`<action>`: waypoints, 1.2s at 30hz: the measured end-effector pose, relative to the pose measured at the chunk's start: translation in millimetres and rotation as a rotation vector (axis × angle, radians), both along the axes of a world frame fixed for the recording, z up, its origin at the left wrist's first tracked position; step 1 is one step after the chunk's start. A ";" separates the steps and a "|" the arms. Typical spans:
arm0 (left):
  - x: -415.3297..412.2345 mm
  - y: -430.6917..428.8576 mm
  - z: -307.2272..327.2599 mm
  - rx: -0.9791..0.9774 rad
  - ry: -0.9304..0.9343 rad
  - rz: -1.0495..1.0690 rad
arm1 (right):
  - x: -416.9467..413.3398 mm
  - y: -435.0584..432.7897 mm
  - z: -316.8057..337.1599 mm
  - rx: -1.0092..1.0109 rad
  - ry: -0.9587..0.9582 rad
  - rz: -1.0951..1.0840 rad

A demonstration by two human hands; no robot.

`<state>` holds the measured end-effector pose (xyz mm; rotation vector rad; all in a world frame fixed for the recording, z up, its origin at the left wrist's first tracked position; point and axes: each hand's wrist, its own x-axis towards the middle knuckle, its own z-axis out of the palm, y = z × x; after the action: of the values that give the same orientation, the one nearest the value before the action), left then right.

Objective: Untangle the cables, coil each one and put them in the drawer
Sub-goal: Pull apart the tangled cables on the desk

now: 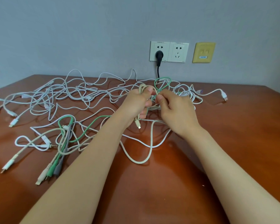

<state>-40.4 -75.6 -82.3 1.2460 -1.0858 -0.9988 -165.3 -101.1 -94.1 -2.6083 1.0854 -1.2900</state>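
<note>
Left hand (134,105) grips coiled beige cable loops (140,89); right hand (176,109) pinches one strand of them, the contact itself obscured, near the brown wooden table's (168,183) rear edge.

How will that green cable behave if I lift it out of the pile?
Probably floppy: the green cable lies in loose curves on the table. Likely light, being thin. It would probably snag, since it crosses the cream cable that the left hand grips and the right hand pinches.
</note>
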 end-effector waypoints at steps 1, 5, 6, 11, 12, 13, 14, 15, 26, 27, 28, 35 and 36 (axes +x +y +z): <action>-1.1 -0.2 -0.6 -0.011 0.002 0.002 | 1.5 0.6 0.0 -0.007 0.013 0.002; -4.7 2.1 2.4 -0.063 0.062 -0.068 | 3.4 -2.1 -1.6 0.105 0.059 -0.004; -7.2 2.8 3.4 -0.071 0.053 -0.085 | 2.8 -3.8 -2.6 0.137 0.060 -0.011; -17.6 0.1 3.8 -0.158 -0.436 0.108 | -0.8 -5.2 -4.1 0.093 0.114 -0.016; -15.4 -0.4 3.6 -0.175 -0.557 0.168 | -0.4 -4.3 -3.3 0.075 0.129 -0.005; -11.9 -0.4 3.6 -0.181 -0.637 0.226 | -0.1 -3.2 -2.5 0.065 0.143 0.006; -7.5 -0.1 4.0 -0.187 -0.662 0.278 | -0.1 -2.7 -1.7 0.066 0.149 0.015; -2.5 0.1 4.6 -0.192 -0.651 0.325 | -0.7 -2.3 -0.7 0.079 0.144 0.024; 25.8 -7.2 -0.8 -0.118 -0.195 0.383 | -3.7 -5.5 -1.9 0.058 0.143 0.053; 27.2 -7.7 -1.5 -0.107 -0.152 0.383 | -3.6 -5.7 -1.9 0.054 0.142 0.056; 27.6 -7.3 -1.5 -0.105 -0.105 0.374 | -3.3 -6.1 -2.1 0.047 0.142 0.058; 22.3 -3.6 5.8 -0.173 0.499 0.221 | 0.0 -3.9 -3.1 0.002 0.282 0.037; 22.4 -4.0 5.9 -0.176 0.508 0.208 | 1.2 -2.8 -2.8 -0.001 0.304 0.042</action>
<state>-17.9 -79.5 -76.4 0.8740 -0.6188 -0.9660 -164.1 -103.9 -96.9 -2.8769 1.0557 -0.9042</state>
